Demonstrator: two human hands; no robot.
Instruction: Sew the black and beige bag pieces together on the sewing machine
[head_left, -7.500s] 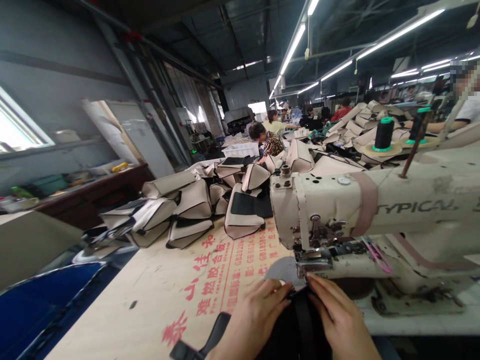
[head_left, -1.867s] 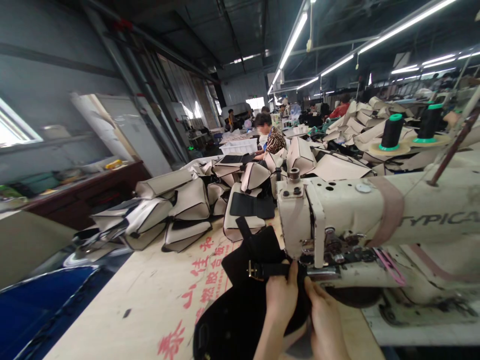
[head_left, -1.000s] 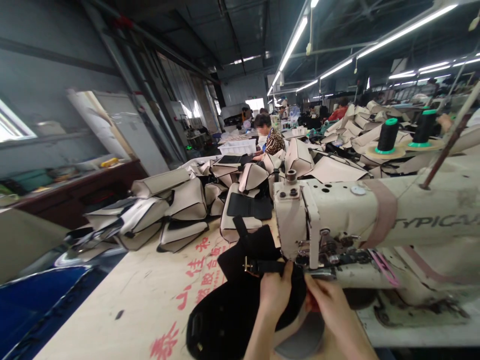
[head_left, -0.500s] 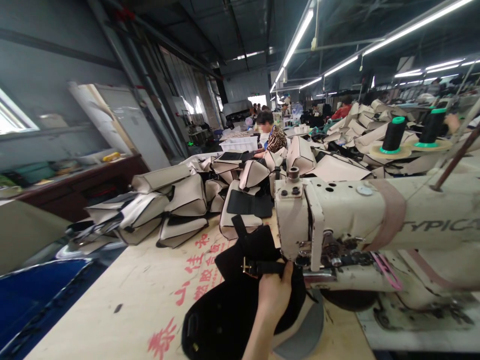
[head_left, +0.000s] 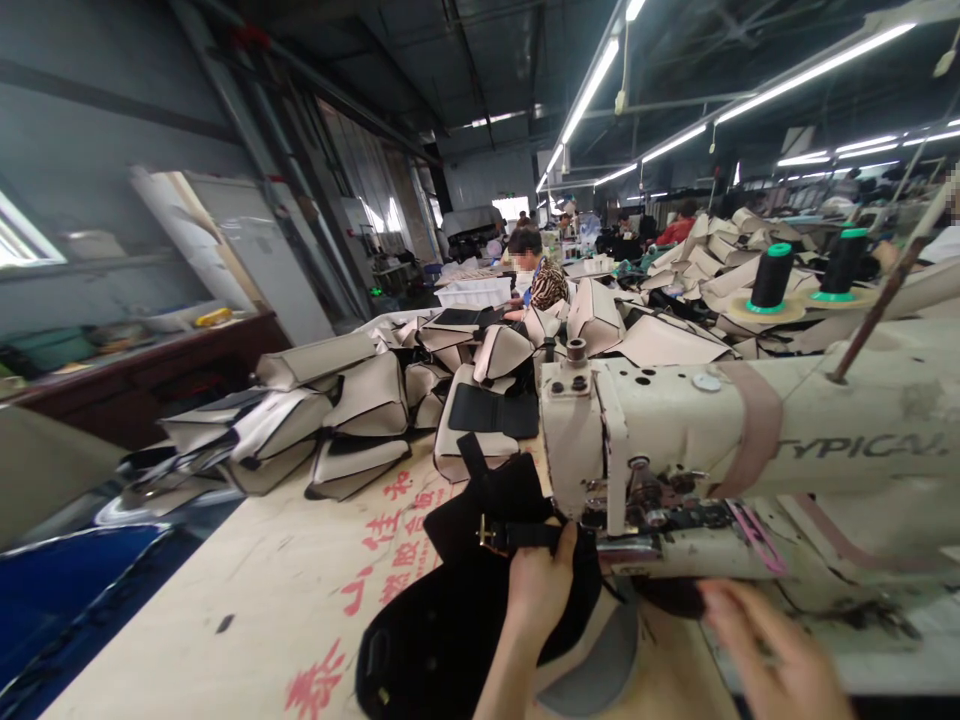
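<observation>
A black fabric piece with a strap and a brass buckle lies under the head of the cream sewing machine. My left hand is closed on the black piece right beside the presser foot, thumb on the strap. My right hand is at the lower right in front of the machine bed, blurred by motion, fingers stretched out, holding nothing I can see.
Several beige and black sewn covers are heaped at the back of the plywood table. Two black thread cones stand on the machine. A person in a patterned top works farther back. A blue sheet lies at left.
My right hand left the needle area, went out of view, and now comes back in at the lower right. My left hand stays gripping the black piece.
</observation>
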